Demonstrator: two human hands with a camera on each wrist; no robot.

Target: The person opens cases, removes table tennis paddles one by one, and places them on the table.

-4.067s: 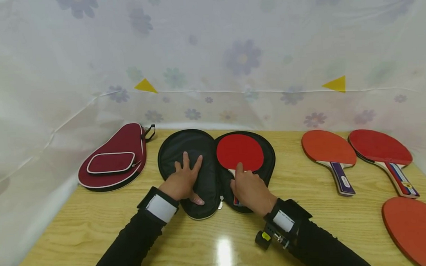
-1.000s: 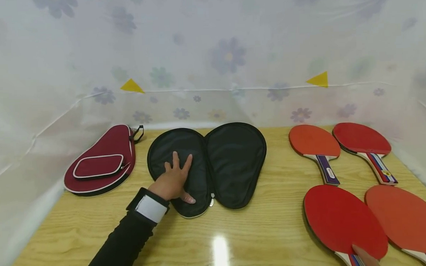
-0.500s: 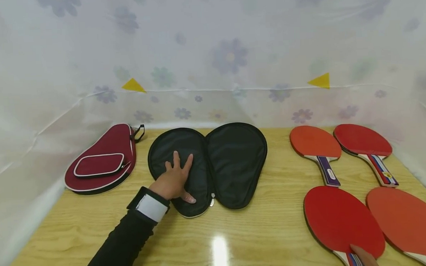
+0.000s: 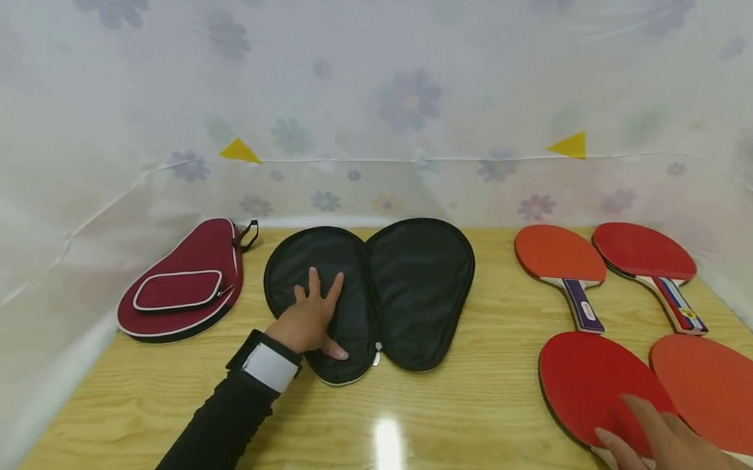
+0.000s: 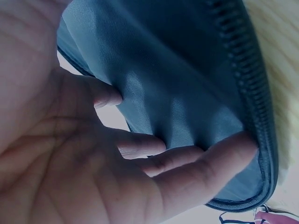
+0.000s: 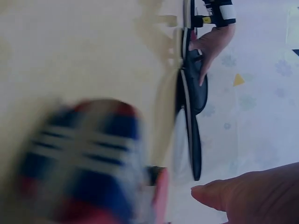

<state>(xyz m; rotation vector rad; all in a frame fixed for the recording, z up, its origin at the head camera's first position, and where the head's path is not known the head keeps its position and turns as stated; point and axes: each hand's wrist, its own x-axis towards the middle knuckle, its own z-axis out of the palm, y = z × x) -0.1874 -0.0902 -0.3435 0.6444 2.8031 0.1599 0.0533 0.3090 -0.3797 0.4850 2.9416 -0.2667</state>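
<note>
A black zip-up bat case (image 4: 422,295) lies unfolded on the table, both halves bare inside. My left hand (image 4: 307,320) rests on its left half with spread fingers, and in the left wrist view the fingertips touch the lining (image 5: 177,79). At the front right, a red table tennis bat (image 4: 600,386) lies partly against an orange-red bat (image 4: 724,389). Just above the red bat is my right hand (image 4: 670,439), thumb and fingers apart. The right wrist view shows the striped handle (image 6: 88,158) with the thumb clear of it.
A maroon bat case (image 4: 185,283) with a front pocket lies at the left. Two more bats, one orange (image 4: 557,249) and one red (image 4: 645,250), lie at the back right. A flowered white sheet (image 4: 372,110) hangs behind the table (image 4: 333,430).
The red bat has gone from the black case's right half to the front right of the table. My right hand has just released its handle. The left hand stays on the case.
</note>
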